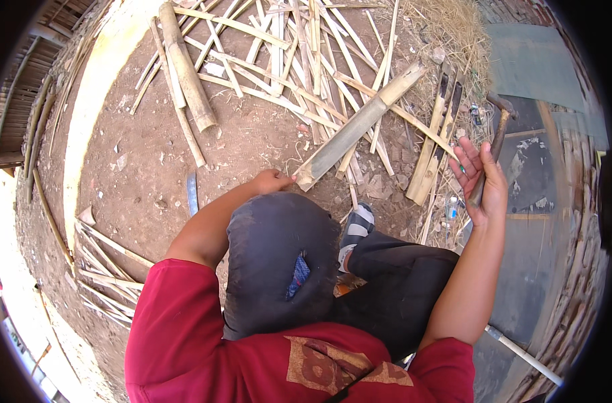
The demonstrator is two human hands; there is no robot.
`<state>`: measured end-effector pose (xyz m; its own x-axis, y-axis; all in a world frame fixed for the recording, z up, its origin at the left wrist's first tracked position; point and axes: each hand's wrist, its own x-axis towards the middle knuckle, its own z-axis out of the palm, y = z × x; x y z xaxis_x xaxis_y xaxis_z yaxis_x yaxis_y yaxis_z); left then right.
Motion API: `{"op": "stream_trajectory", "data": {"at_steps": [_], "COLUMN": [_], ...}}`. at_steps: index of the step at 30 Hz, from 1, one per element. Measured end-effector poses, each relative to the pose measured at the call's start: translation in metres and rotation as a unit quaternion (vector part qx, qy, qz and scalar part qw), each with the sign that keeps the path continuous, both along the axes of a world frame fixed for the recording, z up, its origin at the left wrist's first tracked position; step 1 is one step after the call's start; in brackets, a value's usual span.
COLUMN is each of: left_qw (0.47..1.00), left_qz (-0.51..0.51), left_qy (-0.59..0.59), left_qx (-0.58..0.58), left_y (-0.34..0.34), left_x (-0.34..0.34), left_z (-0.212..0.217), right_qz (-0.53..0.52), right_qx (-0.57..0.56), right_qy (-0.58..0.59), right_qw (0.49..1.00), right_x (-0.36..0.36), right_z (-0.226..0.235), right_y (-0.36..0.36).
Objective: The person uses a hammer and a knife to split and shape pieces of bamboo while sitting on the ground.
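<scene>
A half-round length of split bamboo [360, 127] slants away from me, its hollow side up and its far end over a heap of strips. My left hand [274, 181] is closed at its near end, beyond my dark-clad knee; the fingertips are partly hidden. On the right, my right hand [479, 180] is raised palm up with the fingers stretched. A hammer [499, 131] rests in it, the wooden handle held against the palm by the thumb and the metal head pointing away. Left of my knee lies a bluish blade [192, 193], partly behind my left forearm.
Many bamboo strips [279, 60] lie crisscrossed ahead, with a bamboo pole [188, 74] at their left. More strips [111, 275] are piled at left. Dry straw [447, 27], a plastic bottle [452, 207] and dark sheets [528, 168] lie to the right.
</scene>
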<state>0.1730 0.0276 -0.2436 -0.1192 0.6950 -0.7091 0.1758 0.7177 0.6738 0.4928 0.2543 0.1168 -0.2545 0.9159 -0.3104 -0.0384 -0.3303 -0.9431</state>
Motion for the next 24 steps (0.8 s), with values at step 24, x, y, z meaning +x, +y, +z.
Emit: {"op": "stream_trajectory", "data": {"at_steps": [24], "left_qw": [0.839], "left_qz": [0.141], "left_qy": [0.458], "left_qx": [0.257], "left_y": [0.035], "left_x": [-0.039], "left_z": [0.183], "right_qz": [0.018], "right_qx": [0.007], "right_qy": [0.034], "right_qw": [0.999], "right_x": [0.041], "right_z": [0.015], "right_y": [-0.006]}}
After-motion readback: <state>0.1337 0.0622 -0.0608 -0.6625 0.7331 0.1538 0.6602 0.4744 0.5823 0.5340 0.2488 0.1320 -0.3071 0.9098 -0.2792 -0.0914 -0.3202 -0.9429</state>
